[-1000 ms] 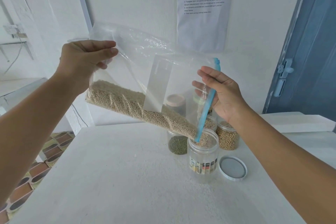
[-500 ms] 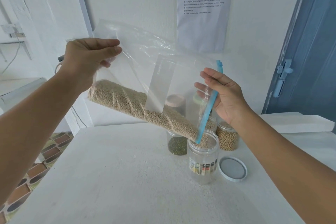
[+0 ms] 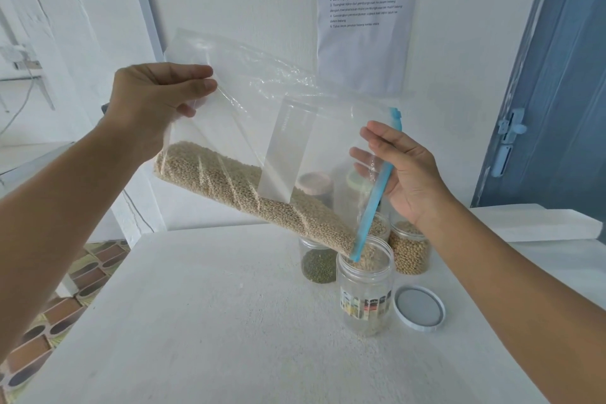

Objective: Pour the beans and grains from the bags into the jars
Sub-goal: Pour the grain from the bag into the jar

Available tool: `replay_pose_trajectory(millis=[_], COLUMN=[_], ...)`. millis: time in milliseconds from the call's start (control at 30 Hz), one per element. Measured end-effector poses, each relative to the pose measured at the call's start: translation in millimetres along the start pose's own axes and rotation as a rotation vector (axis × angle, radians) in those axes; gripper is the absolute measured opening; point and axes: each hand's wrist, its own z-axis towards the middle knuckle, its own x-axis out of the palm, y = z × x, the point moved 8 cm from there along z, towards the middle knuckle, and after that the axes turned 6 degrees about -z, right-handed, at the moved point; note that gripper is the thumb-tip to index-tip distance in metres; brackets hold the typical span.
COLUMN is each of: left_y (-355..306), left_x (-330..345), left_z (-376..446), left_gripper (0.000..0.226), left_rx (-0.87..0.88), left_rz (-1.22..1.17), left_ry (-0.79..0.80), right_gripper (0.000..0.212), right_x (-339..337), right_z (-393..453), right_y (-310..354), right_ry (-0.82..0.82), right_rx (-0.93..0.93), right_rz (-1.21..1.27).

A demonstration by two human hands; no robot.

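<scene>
The left hand (image 3: pixel 157 102) is pinching the clear plastic zip bag (image 3: pixel 262 128); the right hand (image 3: pixel 398 170) is gripping its blue mouth. Pale grains (image 3: pixel 255 197) are entering the nearly empty clear jar (image 3: pixel 365 289); most are remaining bagged.

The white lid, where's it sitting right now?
In the head view, the white lid lies flat on the table, right of centre, just right of the open jar being filled and in front of the soybean jar.

Tilted clear bag (image 3: pixel 262 128) of beige grains, mouth over open jar (image 3: pixel 365 292)
</scene>
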Motion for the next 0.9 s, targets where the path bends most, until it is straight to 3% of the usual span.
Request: replay_pose_trajectory(millis=[900], left_y=[2.2], left_x=[3.4], left_z=[13.7], left_gripper=[0.017], left_rx=[0.041], left_rz=[-0.023], left_ry=[0.031], right_gripper=[0.024], right_x=[-1.2], right_z=[2.9], right_y=[2.5], right_ry=[-0.029], right_rx=[0.0], right_rz=[0.003])
